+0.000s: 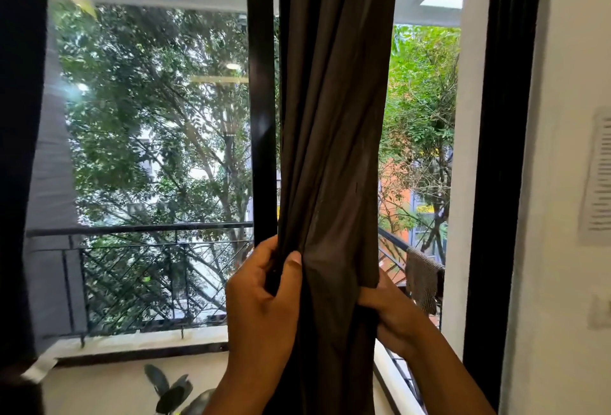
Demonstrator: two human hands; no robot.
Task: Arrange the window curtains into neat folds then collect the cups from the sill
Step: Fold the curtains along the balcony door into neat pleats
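Note:
A dark brown curtain [334,117] hangs gathered in vertical folds in front of the window's black centre post [261,100]. My left hand [261,302] grips the curtain's left edge, thumb pressed on the front of the cloth. My right hand [393,312] grips the curtain's right edge from behind, its fingers partly hidden by the fabric. The pale window sill [132,345] runs below the left pane. No cups are in view.
A second dark curtain [16,150] hangs at the far left. A black frame [502,150] and white wall [575,183] stand to the right. Dark plant leaves [168,388] rise at the bottom. A balcony railing [139,229] lies outside; a cloth [423,279] hangs on it.

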